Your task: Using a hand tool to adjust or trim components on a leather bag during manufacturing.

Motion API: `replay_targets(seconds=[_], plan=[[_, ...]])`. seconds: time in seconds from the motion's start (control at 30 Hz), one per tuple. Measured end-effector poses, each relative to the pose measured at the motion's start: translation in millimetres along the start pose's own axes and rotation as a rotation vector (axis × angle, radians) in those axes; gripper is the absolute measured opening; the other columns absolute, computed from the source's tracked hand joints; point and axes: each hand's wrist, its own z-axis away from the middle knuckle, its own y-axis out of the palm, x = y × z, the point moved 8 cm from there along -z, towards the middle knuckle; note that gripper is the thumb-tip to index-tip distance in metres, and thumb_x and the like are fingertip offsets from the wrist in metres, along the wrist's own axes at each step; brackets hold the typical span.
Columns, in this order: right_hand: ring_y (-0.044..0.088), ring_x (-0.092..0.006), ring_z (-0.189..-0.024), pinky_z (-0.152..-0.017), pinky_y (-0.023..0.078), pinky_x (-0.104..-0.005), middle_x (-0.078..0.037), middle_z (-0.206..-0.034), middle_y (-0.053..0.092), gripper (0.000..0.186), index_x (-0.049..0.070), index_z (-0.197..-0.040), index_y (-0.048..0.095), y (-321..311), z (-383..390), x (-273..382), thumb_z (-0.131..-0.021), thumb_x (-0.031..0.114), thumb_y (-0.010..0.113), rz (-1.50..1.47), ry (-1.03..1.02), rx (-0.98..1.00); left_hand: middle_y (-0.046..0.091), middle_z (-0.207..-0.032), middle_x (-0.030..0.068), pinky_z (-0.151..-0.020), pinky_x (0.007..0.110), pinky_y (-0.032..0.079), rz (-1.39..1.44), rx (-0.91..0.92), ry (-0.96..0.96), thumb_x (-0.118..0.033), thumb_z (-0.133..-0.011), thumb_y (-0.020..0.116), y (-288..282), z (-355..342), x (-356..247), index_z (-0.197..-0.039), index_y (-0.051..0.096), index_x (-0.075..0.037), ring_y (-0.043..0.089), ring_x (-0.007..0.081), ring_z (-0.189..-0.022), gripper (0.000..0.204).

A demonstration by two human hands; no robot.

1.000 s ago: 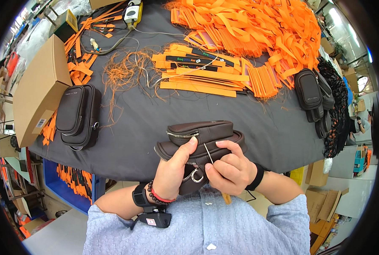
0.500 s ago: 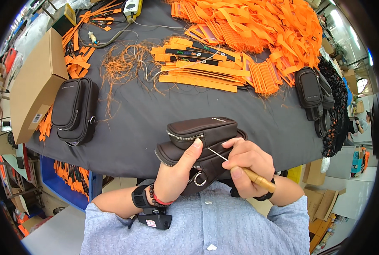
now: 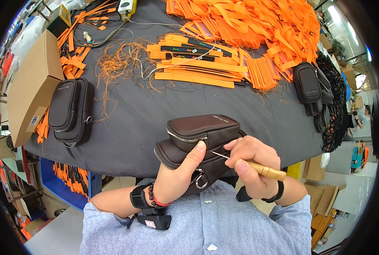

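Observation:
A dark brown leather-look bag with a front pocket, metal zips and a metal ring sits tilted at the table's near edge, against my front. My left hand grips its left side, thumb pressed by the end of the pocket's zip; its other fingers are hidden behind the bag. My right hand is closed round the wooden handle of an awl. The thin metal shaft points left, its tip at the side of the front pocket. Whether the tip touches or pierces the material I cannot tell.
A similar bag stands at the left beside a cardboard box. More dark bags lie at the right. Orange straps are heaped at the back, near tangled orange threads. A blue bin stands below the table's left edge.
The awl has shifted slightly right with my right hand, and its handle lies flatter. The bag has turned a little in my left hand. The whole view has moved slightly.

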Motion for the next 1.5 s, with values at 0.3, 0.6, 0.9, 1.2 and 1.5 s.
replay_targets(seconds=[0.3, 0.6, 0.9, 1.2, 1.5], plan=[[0.062, -0.0237, -0.068, -0.073, 0.054, -0.0354, -0.01, -0.075, 0.064, 0.006, -0.003, -0.084, 0.064, -2, -1, -1, -0.086, 0.001, 0.06, -0.029, 0.043, 0.012, 0.068, -0.114, 0.0066, -0.085, 0.027, 0.052, -0.056, 0.013, 0.008, -0.019, -0.103, 0.055, 2, 0, -2, -0.124, 0.061, 0.001, 0.063, 0.0109, -0.1, 0.029], [0.061, -0.022, -0.068, -0.067, 0.051, -0.0322, -0.011, -0.076, 0.064, 0.008, -0.002, -0.084, 0.063, -5, 1, -8, -0.088, 0.003, 0.059, -0.089, 0.144, 0.026, 0.069, -0.113, 0.007, -0.084, 0.027, 0.053, -0.091, 0.015, 0.044, -0.018, -0.103, 0.054, 4, 1, -4, -0.124, 0.061, 0.001, 0.063, 0.011, -0.099, 0.029], [0.059, -0.0236, -0.064, -0.068, 0.052, -0.0344, -0.012, -0.075, 0.063, 0.001, -0.004, -0.084, 0.062, 6, 1, 10, -0.084, -0.003, 0.06, 0.068, -0.043, 0.031, 0.069, -0.111, 0.0064, -0.082, 0.026, 0.053, -0.081, 0.016, 0.04, -0.018, -0.103, 0.055, 5, 1, -4, -0.123, 0.061, 0.001, 0.064, 0.0105, -0.097, 0.029], [0.053, -0.0188, -0.068, -0.087, 0.052, -0.0458, -0.007, -0.083, 0.055, 0.019, 0.0, -0.085, 0.065, 38, 28, 17, -0.067, 0.003, 0.071, 0.547, -0.582, 0.227, 0.068, -0.108, 0.0037, -0.076, 0.025, 0.053, 0.085, -0.049, -0.194, -0.023, -0.102, 0.055, -2, 1, 9, -0.12, 0.062, -0.002, 0.063, 0.0086, -0.091, 0.029], [0.05, -0.0137, -0.066, -0.09, 0.053, -0.0477, -0.003, -0.079, 0.051, 0.017, 0.001, -0.087, 0.065, 43, 33, 16, -0.073, 0.01, 0.067, 0.678, -0.684, 0.227, 0.068, -0.107, 0.0024, -0.078, 0.026, 0.052, 0.206, -0.106, -0.318, -0.022, -0.101, 0.056, -5, 2, 16, -0.118, 0.063, -0.003, 0.063, 0.0084, -0.091, 0.026]])
